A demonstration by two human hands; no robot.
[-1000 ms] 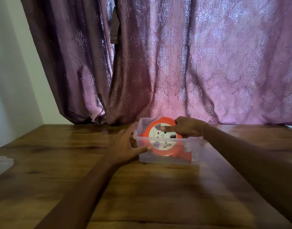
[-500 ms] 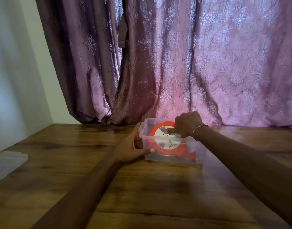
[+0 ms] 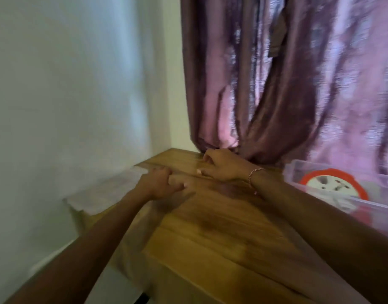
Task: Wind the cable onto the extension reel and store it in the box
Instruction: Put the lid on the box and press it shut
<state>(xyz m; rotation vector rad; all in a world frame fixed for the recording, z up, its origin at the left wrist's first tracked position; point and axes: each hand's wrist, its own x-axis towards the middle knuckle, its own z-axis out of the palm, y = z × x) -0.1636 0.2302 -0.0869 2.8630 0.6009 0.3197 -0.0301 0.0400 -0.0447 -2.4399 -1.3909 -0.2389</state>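
The red extension reel (image 3: 355, 185) with its white socket face lies inside the clear plastic box (image 3: 292, 170) at the right edge of the view. No loose cable shows. Both hands are away from the box, at the table's far left corner. A clear lid (image 3: 105, 191) lies there, hanging over the table's left edge. My left hand (image 3: 160, 185) is curled on the lid's near part. My right hand (image 3: 221, 165), with a bracelet on the wrist, pinches the lid's far edge. The picture is blurred by motion.
The wooden table (image 3: 221, 238) meets a white wall (image 3: 68, 95) on the left. A purple curtain (image 3: 298, 84) hangs along its back edge, just behind my right hand and the box.
The view has swung left. Both hands have let go of the box and reel and moved left to the clear lid at the table's corner.
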